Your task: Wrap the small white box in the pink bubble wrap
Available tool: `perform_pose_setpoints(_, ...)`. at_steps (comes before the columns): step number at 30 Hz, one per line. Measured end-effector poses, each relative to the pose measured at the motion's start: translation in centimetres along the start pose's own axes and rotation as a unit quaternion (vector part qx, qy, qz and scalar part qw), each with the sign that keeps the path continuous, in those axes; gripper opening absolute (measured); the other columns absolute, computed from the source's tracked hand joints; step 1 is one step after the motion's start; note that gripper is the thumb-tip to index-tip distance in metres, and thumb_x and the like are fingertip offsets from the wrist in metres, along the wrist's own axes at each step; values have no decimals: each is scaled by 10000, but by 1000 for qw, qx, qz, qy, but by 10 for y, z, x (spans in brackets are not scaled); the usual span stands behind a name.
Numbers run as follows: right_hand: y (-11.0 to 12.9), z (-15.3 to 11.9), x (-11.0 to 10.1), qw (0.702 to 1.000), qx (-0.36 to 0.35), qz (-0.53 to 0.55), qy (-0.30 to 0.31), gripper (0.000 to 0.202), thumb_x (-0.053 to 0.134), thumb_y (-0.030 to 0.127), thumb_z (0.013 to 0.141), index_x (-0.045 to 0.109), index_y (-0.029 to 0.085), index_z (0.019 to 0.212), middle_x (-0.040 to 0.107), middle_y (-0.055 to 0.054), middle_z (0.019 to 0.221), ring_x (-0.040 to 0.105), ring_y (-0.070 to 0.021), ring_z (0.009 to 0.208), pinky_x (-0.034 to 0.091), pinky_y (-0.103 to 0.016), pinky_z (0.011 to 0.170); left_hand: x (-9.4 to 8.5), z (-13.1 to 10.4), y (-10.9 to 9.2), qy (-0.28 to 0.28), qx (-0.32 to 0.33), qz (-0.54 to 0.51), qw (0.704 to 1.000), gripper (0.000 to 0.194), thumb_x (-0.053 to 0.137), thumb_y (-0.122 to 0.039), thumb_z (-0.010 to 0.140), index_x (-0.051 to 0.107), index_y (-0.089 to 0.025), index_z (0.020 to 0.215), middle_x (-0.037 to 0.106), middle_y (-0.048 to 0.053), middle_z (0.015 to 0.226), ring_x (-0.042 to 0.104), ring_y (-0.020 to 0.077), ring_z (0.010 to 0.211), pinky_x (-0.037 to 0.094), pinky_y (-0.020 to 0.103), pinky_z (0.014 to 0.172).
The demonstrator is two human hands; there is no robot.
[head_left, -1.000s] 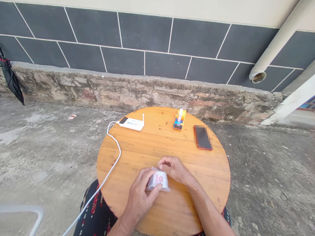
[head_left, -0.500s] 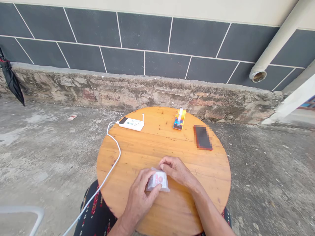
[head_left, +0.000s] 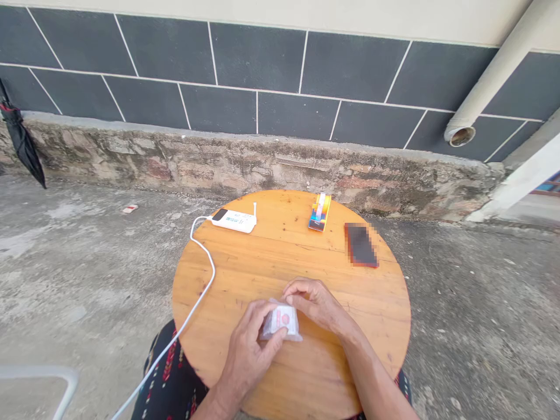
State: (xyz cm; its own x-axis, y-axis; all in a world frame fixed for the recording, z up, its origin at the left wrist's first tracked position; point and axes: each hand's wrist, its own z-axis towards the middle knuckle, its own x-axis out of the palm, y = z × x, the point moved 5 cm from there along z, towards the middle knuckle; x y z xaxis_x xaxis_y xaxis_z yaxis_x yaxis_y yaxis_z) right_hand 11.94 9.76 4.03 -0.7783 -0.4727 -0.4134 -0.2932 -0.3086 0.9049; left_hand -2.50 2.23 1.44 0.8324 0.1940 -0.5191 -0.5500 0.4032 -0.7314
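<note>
A small white box with a red mark [head_left: 283,319], wrapped in clear plastic, rests at the near middle of the round wooden table [head_left: 245,262]. My left hand [head_left: 254,338] grips it from the left, the thumb on its near side and the fingers along its far left. My right hand [head_left: 312,303] is closed at the package's far right corner, thumb and forefinger pinched together where the plastic edge is. Whether a bit of the wrap is between those fingertips is too small to make out.
Farther back on the table are a white power bank [head_left: 234,220] with a white cable [head_left: 205,251], a yellow tape dispenser [head_left: 319,212] and a blurred dark phone-like slab [head_left: 361,245]. A folded umbrella [head_left: 21,140] leans on the wall, and a drainpipe [head_left: 485,81] hangs at right.
</note>
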Motion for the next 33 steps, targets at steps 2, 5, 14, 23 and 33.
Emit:
perform_pose_setpoints(2,-1,-1,0,1000,7,8,0,144,546,223,857,667,170,797,650,-8,800,564,-132,733,422,-222,674,0,0,0,1,-2,-3,1000,265,578,-213,838,532,-230,1099,585,59,1061,577,185,987,514,294,806)
perform_pose_setpoints(5,-3,-1,1,1000,22,17,1,148,540,215,860,667,170,800,635,7,732,553,-121,680,420,-215,641,0,1,0,1,-1,-3,1000,264,578,-213,837,532,-227,1096,586,61,1064,576,189,993,513,297,812)
perform_pose_setpoints(14,9,-4,0,998,-46,-26,23,166,548,202,872,680,165,779,652,-20,830,574,-123,721,428,-215,648,0,1,1,2,-8,-6,1000,250,580,-233,838,540,-222,1085,596,58,1036,585,190,969,514,298,804)
perform_pose_setpoints(23,9,-5,2,996,-76,-49,14,175,549,173,875,695,175,778,654,-16,815,576,-113,693,437,-208,631,1,-1,3,-2,-12,-6,1000,271,590,-231,830,539,-228,1096,594,51,1049,587,187,985,513,300,823)
perform_pose_setpoints(33,32,-18,4,970,-129,-207,22,191,507,79,863,660,192,880,660,-10,915,605,-125,807,442,-220,734,1,0,5,-6,-18,-7,1000,298,583,-214,822,544,-222,1117,601,61,1065,597,190,986,527,293,804)
